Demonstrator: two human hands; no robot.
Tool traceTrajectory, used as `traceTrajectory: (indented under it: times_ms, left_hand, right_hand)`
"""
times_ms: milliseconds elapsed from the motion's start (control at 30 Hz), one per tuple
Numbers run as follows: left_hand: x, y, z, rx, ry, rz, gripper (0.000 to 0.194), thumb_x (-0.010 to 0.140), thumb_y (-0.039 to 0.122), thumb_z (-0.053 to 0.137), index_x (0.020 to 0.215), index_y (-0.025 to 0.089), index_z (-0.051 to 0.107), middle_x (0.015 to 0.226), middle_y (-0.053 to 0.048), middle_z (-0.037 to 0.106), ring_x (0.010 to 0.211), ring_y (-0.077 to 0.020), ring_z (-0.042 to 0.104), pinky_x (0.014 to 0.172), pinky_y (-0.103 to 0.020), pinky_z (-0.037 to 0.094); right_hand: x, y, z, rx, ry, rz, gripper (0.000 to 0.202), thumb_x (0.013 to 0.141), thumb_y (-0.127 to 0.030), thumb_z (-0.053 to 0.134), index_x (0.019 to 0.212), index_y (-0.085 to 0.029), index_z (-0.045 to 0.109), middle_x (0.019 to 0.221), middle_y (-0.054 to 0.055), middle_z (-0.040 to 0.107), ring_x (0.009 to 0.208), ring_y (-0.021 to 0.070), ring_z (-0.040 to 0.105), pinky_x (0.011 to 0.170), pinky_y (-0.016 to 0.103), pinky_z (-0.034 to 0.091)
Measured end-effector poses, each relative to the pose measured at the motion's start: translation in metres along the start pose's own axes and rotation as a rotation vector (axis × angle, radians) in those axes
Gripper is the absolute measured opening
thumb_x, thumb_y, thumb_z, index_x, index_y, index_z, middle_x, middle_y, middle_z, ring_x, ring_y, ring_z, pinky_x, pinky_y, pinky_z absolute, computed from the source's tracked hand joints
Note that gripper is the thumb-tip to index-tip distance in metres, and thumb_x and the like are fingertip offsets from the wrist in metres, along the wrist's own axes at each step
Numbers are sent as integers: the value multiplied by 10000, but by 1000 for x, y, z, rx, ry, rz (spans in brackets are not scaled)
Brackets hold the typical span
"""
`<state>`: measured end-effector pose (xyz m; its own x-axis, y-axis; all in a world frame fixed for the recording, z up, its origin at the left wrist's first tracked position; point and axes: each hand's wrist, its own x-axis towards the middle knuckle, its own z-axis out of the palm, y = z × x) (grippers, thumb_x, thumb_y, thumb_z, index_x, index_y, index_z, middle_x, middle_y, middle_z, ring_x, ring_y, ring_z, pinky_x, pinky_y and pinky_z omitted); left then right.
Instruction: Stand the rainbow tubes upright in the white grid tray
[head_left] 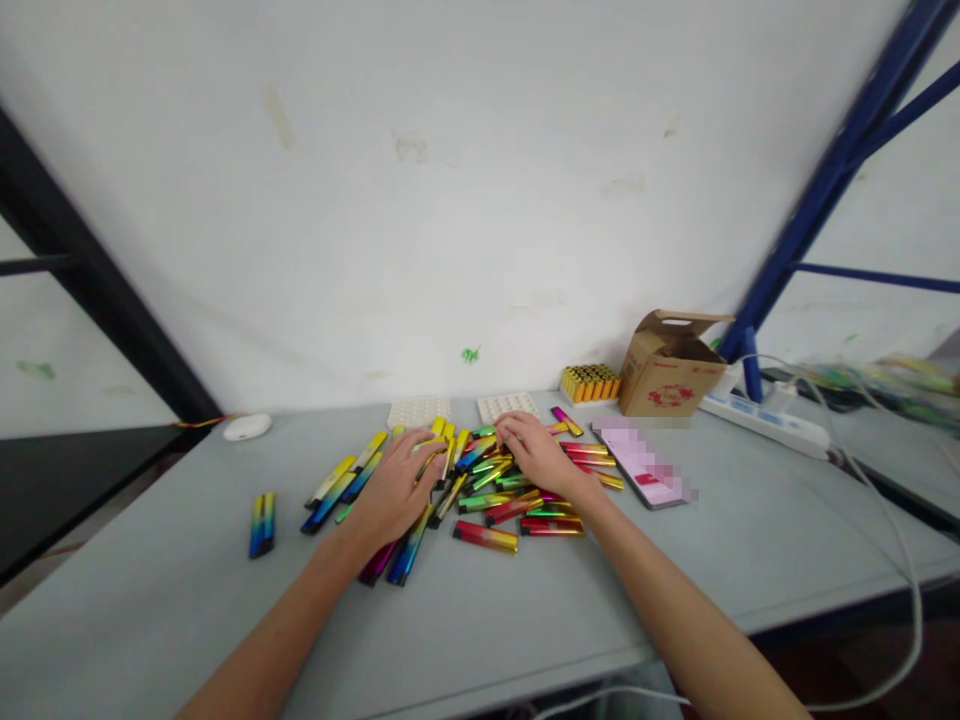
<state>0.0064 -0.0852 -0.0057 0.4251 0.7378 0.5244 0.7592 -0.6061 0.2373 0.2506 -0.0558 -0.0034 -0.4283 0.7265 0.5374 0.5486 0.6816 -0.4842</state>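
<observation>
Shiny flat tubes with black ends lie in a loose heap on the grey table, coloured in red-yellow, green-yellow and blue-yellow fades. My left hand is over the heap's left side, its thumb and fingers closed around a yellow tube. At the back of the heap my right hand has its fingers curled together; what they hold, if anything, is hidden. Two blue-yellow tubes lie side by side, apart at the left. Several more tubes lie beside my left wrist.
Two white gridded trays stand against the wall. Right of them are a block of yellow cylinders, an open cardboard box, a phone and a white power strip with cables. A white case sits at the left.
</observation>
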Motion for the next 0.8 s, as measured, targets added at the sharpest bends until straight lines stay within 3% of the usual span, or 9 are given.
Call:
traceTrajectory:
  times_ms: [200, 433, 533, 633, 800]
  left_hand:
    - [0, -1, 2, 4, 0, 29, 372, 973, 331, 334, 1088, 148, 636, 1163, -122, 595, 1159, -236, 496, 1040, -461, 390]
    - [0, 0, 1, 9, -14, 20, 387, 972, 336, 324, 1077, 144, 643, 1156, -123, 599, 1161, -240, 495, 1046, -459, 384]
    - [0, 1, 0, 10, -17, 21, 402, 974, 339, 311, 1082, 142, 644, 1157, -128, 599, 1165, -245, 494, 1047, -463, 382]
    - [1, 1, 1, -6, -2, 20, 400, 970, 348, 316, 1106, 145, 633, 1157, -125, 605, 1160, -245, 502, 1045, -462, 384]
    - [1, 0, 2, -33, -3, -2, 396, 961, 368, 329, 1137, 151, 610, 1158, -118, 612, 1144, -243, 518, 1048, -460, 382]
  right_hand:
    - [0, -2, 2, 292, 105, 106, 304, 959, -345, 367, 780, -196, 562, 860, 40, 610, 888, 176, 561, 870, 303, 415]
    - [-5, -5, -2, 420, 143, 236, 591, 991, -428, 117, 832, -196, 636, 900, 44, 642, 953, 185, 574, 957, 338, 371]
    - [-6, -1, 0, 315, 158, 203, 539, 990, -356, 149, 742, -191, 598, 885, 58, 636, 937, 185, 570, 919, 329, 388]
    - [-7, 4, 3, 54, 146, 144, 429, 960, -269, 261, 624, -194, 516, 831, 70, 632, 869, 192, 560, 856, 329, 395]
    - [-7, 7, 3, -109, 141, 171, 401, 945, -194, 283, 621, -190, 519, 810, 74, 648, 808, 181, 568, 791, 308, 404]
